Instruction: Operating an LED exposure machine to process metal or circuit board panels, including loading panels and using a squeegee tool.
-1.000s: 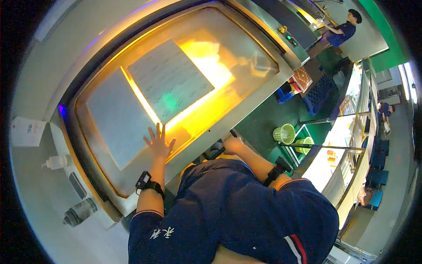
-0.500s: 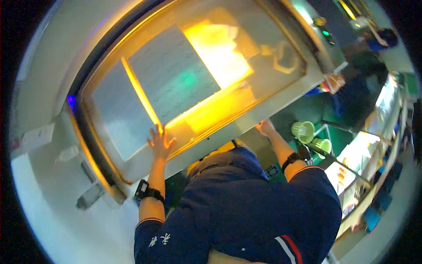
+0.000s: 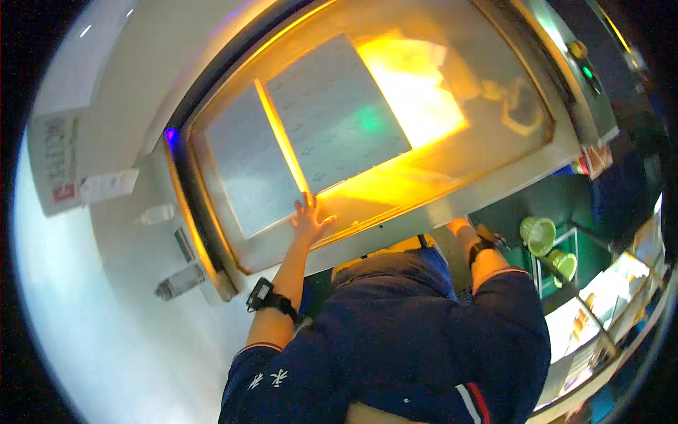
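My left hand (image 3: 309, 220) lies with its fingers spread at the front of a large machine's framed, yellow-lit panel (image 3: 395, 185). Its fingertips meet the lower end of a narrow yellow strip (image 3: 279, 138). To either side of that strip is a grey rectangle, a larger one (image 3: 332, 106) and a smaller one (image 3: 247, 173). My right hand (image 3: 459, 226) is at the machine's pale front edge (image 3: 417, 215), close to my body. The edge and the angle hide most of its fingers, so its grip cannot be made out.
Two light-green baskets (image 3: 538, 236) stand low on the right, beside a brightly lit shelf (image 3: 607, 304). A grey cylindrical fitting (image 3: 180, 283) sticks out at the machine's left. A green-lit button (image 3: 587, 72) is at its far right corner.
The view has swung, so the machine sits further right in the picture. My left hand stays by the yellow strip. My right hand is lower and more hidden by the front edge.
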A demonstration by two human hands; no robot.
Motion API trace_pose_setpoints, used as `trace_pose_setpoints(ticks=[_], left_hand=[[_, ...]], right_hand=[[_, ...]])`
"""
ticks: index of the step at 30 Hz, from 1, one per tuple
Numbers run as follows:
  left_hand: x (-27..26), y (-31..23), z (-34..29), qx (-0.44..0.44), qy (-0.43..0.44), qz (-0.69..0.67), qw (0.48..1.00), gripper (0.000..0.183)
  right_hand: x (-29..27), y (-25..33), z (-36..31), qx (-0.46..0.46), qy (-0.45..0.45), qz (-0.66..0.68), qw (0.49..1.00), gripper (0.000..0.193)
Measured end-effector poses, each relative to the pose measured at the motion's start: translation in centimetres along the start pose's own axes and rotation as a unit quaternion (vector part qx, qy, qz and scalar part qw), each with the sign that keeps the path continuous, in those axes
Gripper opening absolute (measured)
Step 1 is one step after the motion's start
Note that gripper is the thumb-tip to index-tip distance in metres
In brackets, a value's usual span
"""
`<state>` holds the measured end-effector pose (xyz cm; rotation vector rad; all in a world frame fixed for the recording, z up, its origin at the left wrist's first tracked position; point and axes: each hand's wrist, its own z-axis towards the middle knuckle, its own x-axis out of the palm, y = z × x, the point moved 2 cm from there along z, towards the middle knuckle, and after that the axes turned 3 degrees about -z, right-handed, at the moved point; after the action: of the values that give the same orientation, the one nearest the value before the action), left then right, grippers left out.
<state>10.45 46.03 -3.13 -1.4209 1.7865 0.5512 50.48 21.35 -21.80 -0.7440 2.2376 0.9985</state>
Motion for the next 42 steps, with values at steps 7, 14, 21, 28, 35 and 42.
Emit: trace_pose_setpoints(ticks=[7,14,21,28,35,42], left_hand=[[2.4,6.5,0.8,0.145,-0.163,0.005,0.976,0.094],[1.5,7.8,-0.5,0.235,-0.175,0.209,0.933,0.083],[3.5,9.8,0.4,0.227,-0.305,0.252,0.890,0.075],[3.7,17.6,3.5,0.331,-0.292,-0.049,0.896,0.102],[-2.2,9.9,-13.2,0.353,-0.084,-0.013,0.932,0.096],[3.9,20.7,-12.4,0.069,-0.030,0.114,0.991,0.088]], right_hand=[[-3.7,8.1,-6.0,0.076,-0.041,-0.166,0.982,0.039],[8.4,4.2,-24.9,0.386,-0.178,0.328,0.844,0.052],[10.2,9.8,-38.5,0.351,-0.419,0.588,0.597,0.043],[-6.7,14.6,-31.1,0.231,-0.215,0.159,0.936,0.051],[-11.9,31.5,-20.3,-0.212,-0.079,-0.255,0.940,0.044],[0.2,38.8,-10.4,-0.363,0.003,-0.333,0.870,0.065]])
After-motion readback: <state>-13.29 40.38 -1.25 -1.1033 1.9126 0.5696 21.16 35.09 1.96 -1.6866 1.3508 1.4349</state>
